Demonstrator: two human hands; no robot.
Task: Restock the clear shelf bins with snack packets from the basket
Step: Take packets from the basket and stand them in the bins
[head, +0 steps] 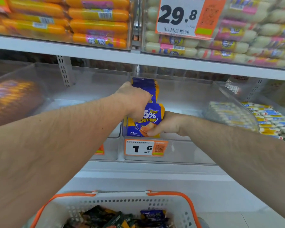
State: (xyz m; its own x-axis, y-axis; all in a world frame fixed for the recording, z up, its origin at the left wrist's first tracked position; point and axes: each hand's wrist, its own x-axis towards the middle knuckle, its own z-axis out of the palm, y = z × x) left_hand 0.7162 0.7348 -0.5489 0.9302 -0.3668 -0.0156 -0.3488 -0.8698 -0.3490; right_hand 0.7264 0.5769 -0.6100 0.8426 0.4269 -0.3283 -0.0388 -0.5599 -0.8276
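Both hands hold a stack of blue and yellow snack packets [150, 116] inside the middle clear shelf bin [187, 148], at its left side. My left hand [133, 99] grips the stack from the left and above. My right hand [164, 125] grips its lower right corner, thumb across the front packet. More packets of the stack stand behind my left hand. Below, a white basket [122, 204] with orange rim and handles holds several dark and blue packets [151, 214].
A price tag marked 1.6 [146, 148] hangs on the middle bin's front. The left bin [89, 96] looks nearly bare; further left are orange-brown packets [11, 99]. The right bin holds white-blue sticks [270, 119]. The upper shelf [138, 57] carries sausage bins and a 29.8 tag [179, 15].
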